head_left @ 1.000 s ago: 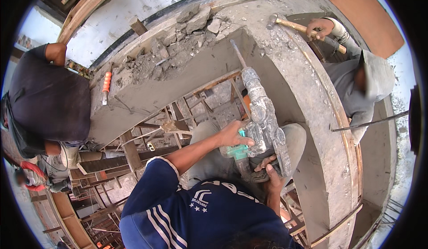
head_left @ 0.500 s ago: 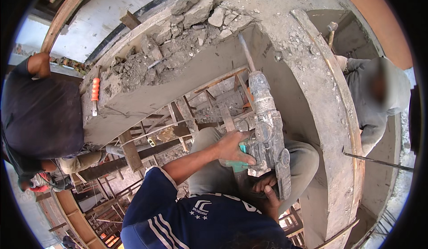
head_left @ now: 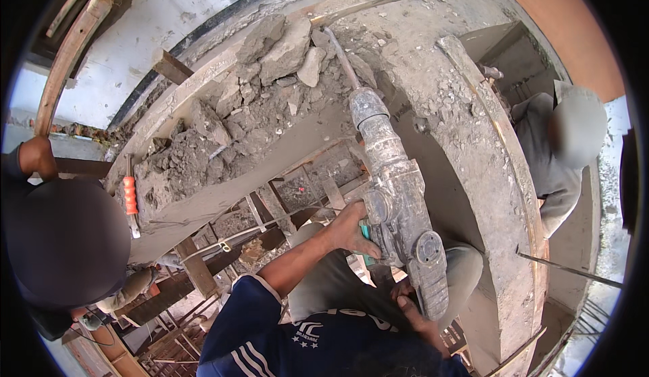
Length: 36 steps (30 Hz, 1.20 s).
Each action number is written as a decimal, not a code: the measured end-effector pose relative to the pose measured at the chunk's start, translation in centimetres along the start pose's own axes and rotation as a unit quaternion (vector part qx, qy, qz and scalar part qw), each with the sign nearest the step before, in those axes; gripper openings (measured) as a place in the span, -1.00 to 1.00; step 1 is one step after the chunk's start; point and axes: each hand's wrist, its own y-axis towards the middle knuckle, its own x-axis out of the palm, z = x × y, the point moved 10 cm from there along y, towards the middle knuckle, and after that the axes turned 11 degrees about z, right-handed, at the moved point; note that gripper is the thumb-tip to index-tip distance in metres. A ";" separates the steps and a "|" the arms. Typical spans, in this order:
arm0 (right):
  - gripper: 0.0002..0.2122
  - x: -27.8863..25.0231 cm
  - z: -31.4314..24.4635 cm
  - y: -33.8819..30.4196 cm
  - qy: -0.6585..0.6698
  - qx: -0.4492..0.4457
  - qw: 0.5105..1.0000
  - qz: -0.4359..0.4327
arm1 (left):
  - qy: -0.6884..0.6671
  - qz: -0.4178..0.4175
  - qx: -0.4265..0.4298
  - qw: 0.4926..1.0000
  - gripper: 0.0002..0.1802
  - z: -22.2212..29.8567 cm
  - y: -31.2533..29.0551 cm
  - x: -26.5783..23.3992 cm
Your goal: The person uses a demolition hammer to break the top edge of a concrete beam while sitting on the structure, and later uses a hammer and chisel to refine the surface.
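A dust-covered demolition hammer (head_left: 391,167) is held aslant in front of me. My left hand (head_left: 353,232) is wrapped round its green side grip. At its rear end is my right hand (head_left: 414,309), closed round the back handle, with its fingers partly hidden by the housing. The long steel chisel bit (head_left: 343,56) points away from me and a little left. Its tip is among broken concrete chunks (head_left: 287,56) on top of the beam; whether it touches them I cannot tell. My knees are on both sides of the hammer's rear.
An orange-handled chisel (head_left: 130,194) lies at the beam's left end. One co-worker (head_left: 67,242) is close on the left, holding a timber; another (head_left: 564,140) is on the right beyond the concrete wall (head_left: 497,194). A steel bar (head_left: 571,270) juts out there. Timber framing (head_left: 196,269) shows below through gaps.
The demolition hammer has risen and swung left, taking its bit from the beam's inner corner onto the rubble. Both my hands keep their hold. The left co-worker's head has come into view.
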 end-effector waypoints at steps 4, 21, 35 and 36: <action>-0.85 -4.2 -0.2 -5.7 -0.111 0.022 0.992 0.051 | -0.100 -0.019 0.003 0.995 0.17 0.1 -3.0 5.6; -0.66 5.4 -14.3 -4.5 -0.436 -0.127 0.887 -0.079 | -0.432 0.008 -0.176 0.885 0.23 -9.7 -4.7 11.7; -0.68 8.9 -13.5 -3.2 -0.514 -0.190 0.830 -0.110 | -0.484 -0.040 -0.102 0.868 0.29 -11.6 -1.6 12.7; -0.67 8.6 -13.4 -3.1 -0.497 -0.200 0.840 -0.092 | -0.480 -0.039 -0.098 0.871 0.29 -11.6 -1.4 12.6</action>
